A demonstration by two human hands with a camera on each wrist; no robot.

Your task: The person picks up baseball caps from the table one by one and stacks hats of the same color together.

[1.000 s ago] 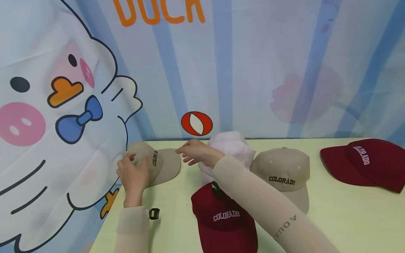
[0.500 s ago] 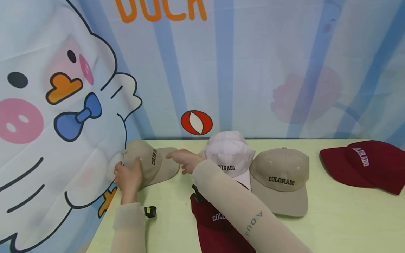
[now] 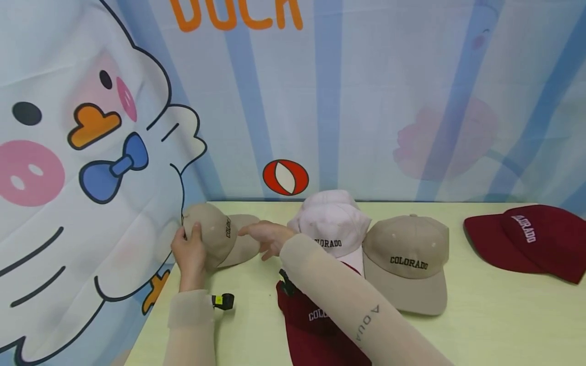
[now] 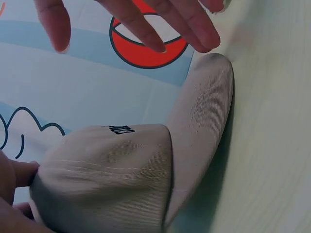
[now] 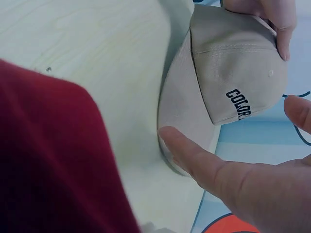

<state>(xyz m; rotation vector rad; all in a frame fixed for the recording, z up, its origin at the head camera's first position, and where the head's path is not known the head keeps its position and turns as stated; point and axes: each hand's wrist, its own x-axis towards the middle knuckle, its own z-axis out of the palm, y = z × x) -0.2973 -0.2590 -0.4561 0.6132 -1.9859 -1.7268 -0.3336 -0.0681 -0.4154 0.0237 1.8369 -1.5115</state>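
Note:
A beige baseball cap (image 3: 211,235) with dark COLORADO lettering lies at the left end of the table, its brim (image 4: 201,107) pointing right. My left hand (image 3: 188,258) grips the back of its crown; in the right wrist view the thumb presses the fabric, and the other fingers are partly hidden. Over the brim extends my right hand (image 3: 271,236), fingers loosely straight and spread. Those fingers (image 4: 199,36) appear just off the brim's tip in the left wrist view; whether they touch it, I cannot tell.
A pale pink cap (image 3: 329,218), another beige cap (image 3: 407,244) and a dark red cap (image 3: 316,335) sit close together near the middle, the red one partly under my right sleeve. Another dark red cap (image 3: 531,241) lies far right. A printed backdrop (image 3: 366,101) rises behind the table (image 3: 247,325).
My left hand has moved from over the crown to the cap's back and now grips it. The right hand has come lower and left, from behind the brim to over it.

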